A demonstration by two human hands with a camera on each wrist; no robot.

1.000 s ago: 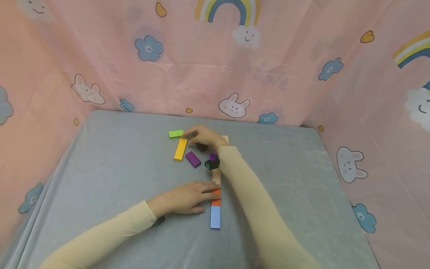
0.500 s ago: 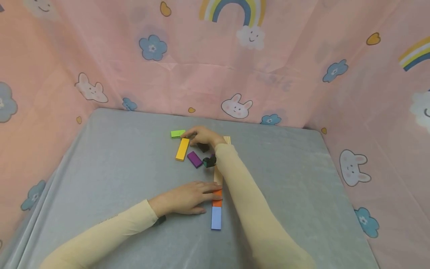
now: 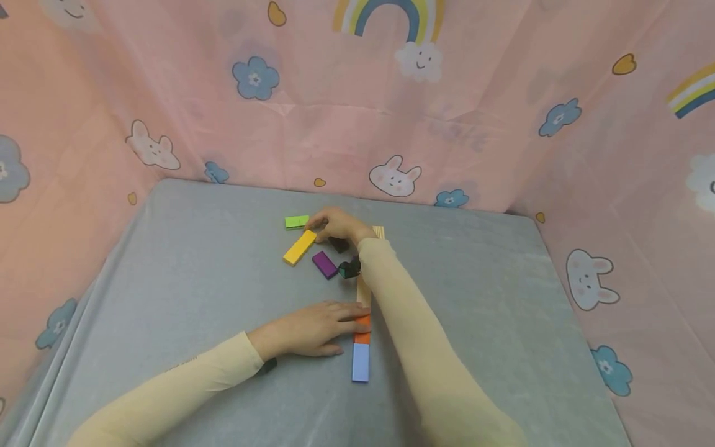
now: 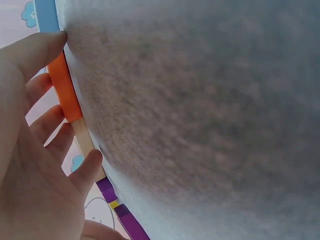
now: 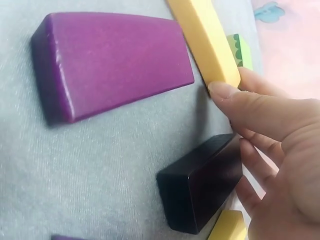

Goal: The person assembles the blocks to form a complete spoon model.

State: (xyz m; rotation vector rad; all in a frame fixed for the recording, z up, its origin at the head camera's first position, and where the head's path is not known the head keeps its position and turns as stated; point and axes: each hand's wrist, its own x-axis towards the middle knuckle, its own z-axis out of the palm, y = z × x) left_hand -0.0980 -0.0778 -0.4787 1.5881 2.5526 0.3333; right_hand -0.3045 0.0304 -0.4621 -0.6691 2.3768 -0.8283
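My right hand pinches one end of a yellow wooden block between thumb and index finger; the right wrist view shows the thumb against the block's near end. Under that hand lies a black block, mostly covered in the head view. My left hand lies flat on the cloth, its straight fingers over an orange block. This orange block joins a straight row with a light blue block and a plain wood block. The right forearm hides much of the row's far part.
A purple block lies loose just nearer than the yellow one. Beyond sits a light green block. A striped wood piece shows behind the right wrist. Grey cloth covers the table, with pink patterned curtains around it.
The yellow block has turned, its near end swinging left while my right hand stays at its far end. The left hand keeps its place on the row.
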